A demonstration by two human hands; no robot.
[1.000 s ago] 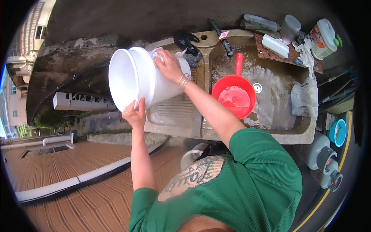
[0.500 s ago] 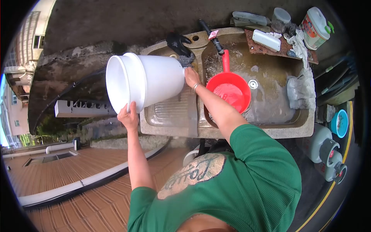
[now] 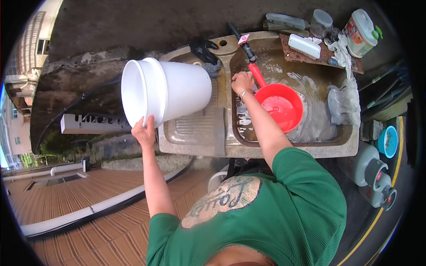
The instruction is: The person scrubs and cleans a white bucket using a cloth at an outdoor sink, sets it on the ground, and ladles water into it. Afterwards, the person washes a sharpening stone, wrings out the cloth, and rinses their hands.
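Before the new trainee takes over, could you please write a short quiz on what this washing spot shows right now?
1. Multiple choice: what does the left hand grip?
A) the scrub brush
B) the white bucket, by its rim
C) the black tap

2. True or false: the red dipper is inside the sink basin.

3. Fill in: worn just behind the right hand are thin ____.

Key: 1. B; 2. True; 3. bangles.
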